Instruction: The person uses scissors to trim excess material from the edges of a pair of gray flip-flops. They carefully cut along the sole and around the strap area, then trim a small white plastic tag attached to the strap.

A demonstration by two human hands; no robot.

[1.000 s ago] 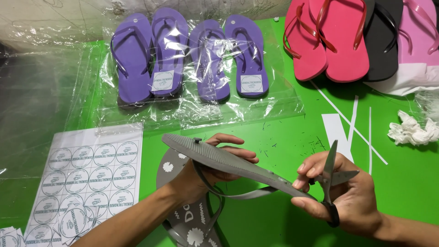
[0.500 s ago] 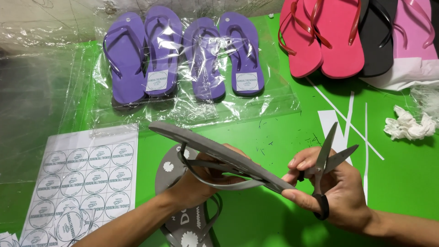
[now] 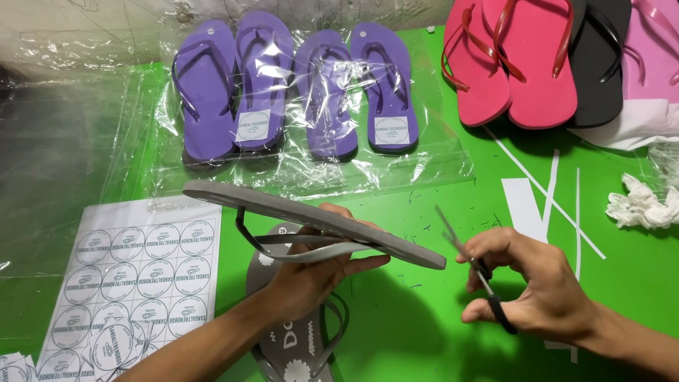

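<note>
My left hand [image 3: 311,272] holds a grey flip-flop [image 3: 311,219] edge-on above the table, sole up, its strap hanging below. The fingers curl around the strap and the underside. My right hand [image 3: 537,286] grips black-handled scissors [image 3: 470,258] just right of the flip-flop's tip, blades pointing up and left, slightly apart and not touching the sole. A second grey flip-flop [image 3: 293,346] with white flowers lies flat on the green table beneath my left wrist.
Two pairs of purple flip-flops [image 3: 297,88] lie in clear plastic bags at the back. Red, black and pink flip-flops [image 3: 537,60] are stacked at the back right. A sheet of round stickers [image 3: 138,272] lies at the left, crumpled white paper [image 3: 640,205] at the right edge.
The scissors have come away from the flip-flop's tip and moved slightly right. My left hand has tilted the flip-flop flatter, with its strap now hanging below.
</note>
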